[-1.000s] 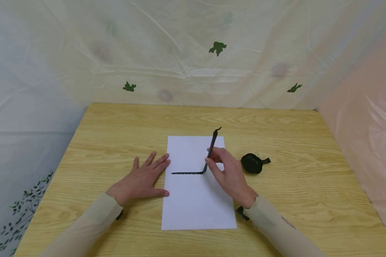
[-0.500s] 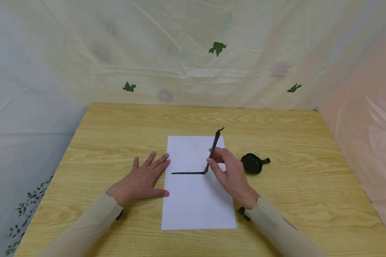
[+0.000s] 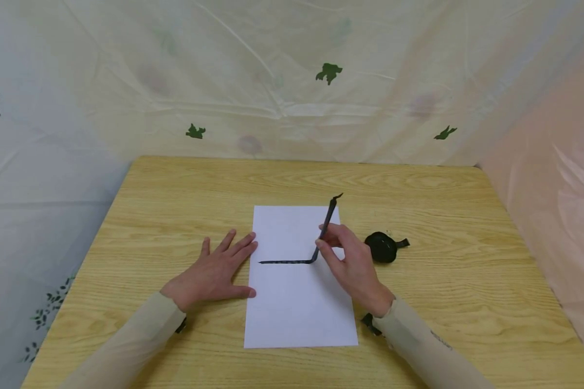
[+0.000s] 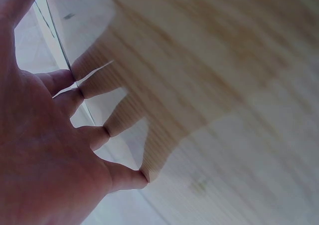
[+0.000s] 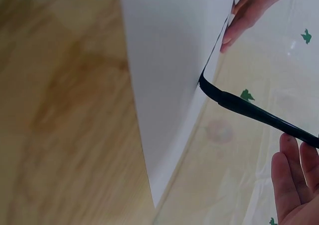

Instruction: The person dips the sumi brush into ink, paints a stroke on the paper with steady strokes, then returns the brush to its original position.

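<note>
Pinched between the thumb and fingers of my right hand point(image 3: 355, 267) is a slim black brush point(image 3: 327, 220) with a hanging loop at its top. Its bristles bend against a white sheet of paper point(image 3: 299, 313), at the right end of a black horizontal stroke point(image 3: 283, 262). The right wrist view shows the brush point(image 5: 254, 111) curving where it meets the paper point(image 5: 164, 85). My left hand point(image 3: 211, 275) lies palm down with fingers spread, its thumb and some fingertips touching the sheet's left edge. In the left wrist view, the left hand point(image 4: 45, 135) has its fingertips on the table.
To the right of the paper sits a small black dish point(image 3: 381, 247) with a short handle; its inside looks dark and glossy. The wooden table point(image 3: 467, 281) is bordered by a pale curtain point(image 3: 272, 81) with green patches at the back and sides.
My right hand has drawn the brush a short way to the right, and the black stroke is slightly longer. My left hand has stayed in place.
</note>
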